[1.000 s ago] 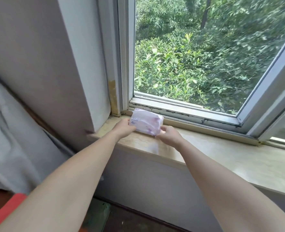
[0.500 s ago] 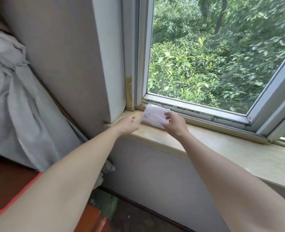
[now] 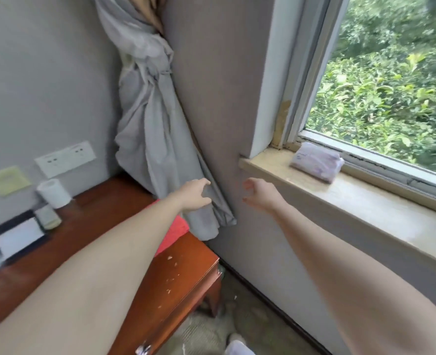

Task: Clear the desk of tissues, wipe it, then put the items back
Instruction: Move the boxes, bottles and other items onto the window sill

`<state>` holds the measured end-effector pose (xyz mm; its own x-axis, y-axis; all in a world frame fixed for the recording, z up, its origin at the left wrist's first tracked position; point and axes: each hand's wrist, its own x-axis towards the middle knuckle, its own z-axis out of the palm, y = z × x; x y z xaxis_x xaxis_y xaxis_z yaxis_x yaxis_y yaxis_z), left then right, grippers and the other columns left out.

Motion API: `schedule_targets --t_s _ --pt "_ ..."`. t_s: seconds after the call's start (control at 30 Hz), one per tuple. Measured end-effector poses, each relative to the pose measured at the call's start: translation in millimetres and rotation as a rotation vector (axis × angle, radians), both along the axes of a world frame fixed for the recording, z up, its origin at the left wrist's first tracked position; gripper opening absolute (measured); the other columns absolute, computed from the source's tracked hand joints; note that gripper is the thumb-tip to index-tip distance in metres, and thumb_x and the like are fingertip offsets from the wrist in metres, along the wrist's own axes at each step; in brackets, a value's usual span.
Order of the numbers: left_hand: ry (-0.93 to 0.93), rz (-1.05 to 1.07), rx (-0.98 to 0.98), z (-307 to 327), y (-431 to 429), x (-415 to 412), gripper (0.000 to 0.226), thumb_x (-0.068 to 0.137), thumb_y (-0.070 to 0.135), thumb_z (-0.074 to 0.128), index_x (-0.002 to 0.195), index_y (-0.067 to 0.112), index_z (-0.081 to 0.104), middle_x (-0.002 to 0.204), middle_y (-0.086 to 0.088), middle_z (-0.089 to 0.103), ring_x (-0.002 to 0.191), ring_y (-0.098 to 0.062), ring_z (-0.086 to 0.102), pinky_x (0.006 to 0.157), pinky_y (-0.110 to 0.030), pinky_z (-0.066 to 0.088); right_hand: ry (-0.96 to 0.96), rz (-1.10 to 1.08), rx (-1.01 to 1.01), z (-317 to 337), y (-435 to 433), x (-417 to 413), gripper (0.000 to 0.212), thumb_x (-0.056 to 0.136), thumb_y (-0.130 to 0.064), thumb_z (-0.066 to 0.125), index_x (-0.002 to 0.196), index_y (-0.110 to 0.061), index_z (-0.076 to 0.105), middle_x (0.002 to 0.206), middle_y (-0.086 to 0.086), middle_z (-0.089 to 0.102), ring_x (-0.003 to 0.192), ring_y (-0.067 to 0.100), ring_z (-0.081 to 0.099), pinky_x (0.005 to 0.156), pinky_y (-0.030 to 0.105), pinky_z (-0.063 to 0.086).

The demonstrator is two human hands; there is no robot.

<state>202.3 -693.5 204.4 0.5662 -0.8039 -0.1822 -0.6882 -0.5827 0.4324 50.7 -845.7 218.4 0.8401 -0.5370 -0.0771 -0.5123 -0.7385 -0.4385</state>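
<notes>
A pale purple tissue pack (image 3: 316, 161) lies on the beige window sill (image 3: 365, 201), close to the window frame. My left hand (image 3: 195, 194) hovers in front of the grey curtain, fingers apart, holding nothing. My right hand (image 3: 259, 193) is below and left of the sill, fingers loosely spread and empty. The reddish wooden desk (image 3: 181, 278) fills the lower left, with small white crumbs near its right edge. On its far side stand a white tissue roll (image 3: 54, 192), a small remote-like item (image 3: 47, 217) and a dark tray with white paper (image 3: 19, 237).
A knotted grey curtain (image 3: 155, 139) hangs in the corner over the desk. A red cloth (image 3: 173, 231) lies under my left forearm. White wall sockets (image 3: 65, 157) and a yellow note (image 3: 5, 179) are on the wall. Carpet (image 3: 206, 331) lies below.
Both hands have let go of the tissue pack and pulled back from the sill. The pack stays on the sill. My view has swung left toward the desk.
</notes>
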Motion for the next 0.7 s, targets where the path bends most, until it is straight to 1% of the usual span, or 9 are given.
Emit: schedule_targets --t_s 0.07,0.2,0.33,0.4,0.57,0.7 --pt "0.007 0.069 0.002 -3.1 39.0 6.7 0.062 0.092 0.027 0.063 0.147 0.012 0.039 0.146 -0.012 0.047 0.131 -0.025 0.049 0.109 -0.036 0.037 -0.002 0.066 0.001 -2.4 27.7 15.6 0.048 0.085 -0.016 0.062 0.133 -0.014 0.054 0.13 0.007 0.06 0.12 0.029 0.055 0.096 0.035 0.047" --pt "0.003 0.225 0.002 -5.1 115.0 18.0 0.062 0.089 0.029 0.066 0.145 0.014 0.043 0.146 -0.009 0.049 0.133 -0.024 0.048 0.11 -0.036 0.038 -0.017 0.191 0.041 -7.1 83.1 52.1 0.051 0.088 -0.018 0.061 0.138 -0.017 0.052 0.133 0.003 0.059 0.122 0.024 0.055 0.095 0.03 0.045" --pt "0.015 0.359 0.029 -5.8 176.7 30.1 0.061 0.092 0.031 0.064 0.147 0.017 0.04 0.147 -0.007 0.046 0.134 -0.023 0.046 0.11 -0.037 0.038 0.007 0.33 0.064 -11.9 129.7 90.8 0.051 0.09 -0.016 0.06 0.139 -0.017 0.05 0.133 0.003 0.059 0.122 0.025 0.055 0.099 0.034 0.046" --pt "0.026 0.434 0.027 -8.0 203.2 39.9 0.06 0.094 0.031 0.063 0.147 0.019 0.039 0.146 -0.006 0.046 0.132 -0.022 0.047 0.109 -0.037 0.039 0.013 0.4 0.058 -14.9 150.4 114.5 0.05 0.089 -0.016 0.061 0.138 -0.016 0.051 0.132 0.004 0.06 0.123 0.026 0.055 0.099 0.032 0.043" --pt "0.063 0.58 0.017 -19.8 246.9 68.6 0.059 0.094 0.031 0.062 0.147 0.021 0.038 0.149 -0.005 0.044 0.131 -0.021 0.048 0.109 -0.038 0.04 0.029 0.51 0.079 -26.6 183.3 170.8 0.05 0.085 -0.015 0.062 0.135 -0.017 0.054 0.131 0.004 0.062 0.122 0.023 0.055 0.102 0.032 0.044" --pt "0.107 0.683 0.019 -31.2 270.5 104.6 0.06 0.095 0.029 0.061 0.149 0.02 0.036 0.151 -0.005 0.042 0.134 -0.021 0.045 0.11 -0.037 0.039 0.055 0.593 0.089 -35.7 201.9 228.2 0.049 0.085 -0.014 0.058 0.134 -0.019 0.055 0.129 0.002 0.063 0.121 0.023 0.056 0.101 0.034 0.045"
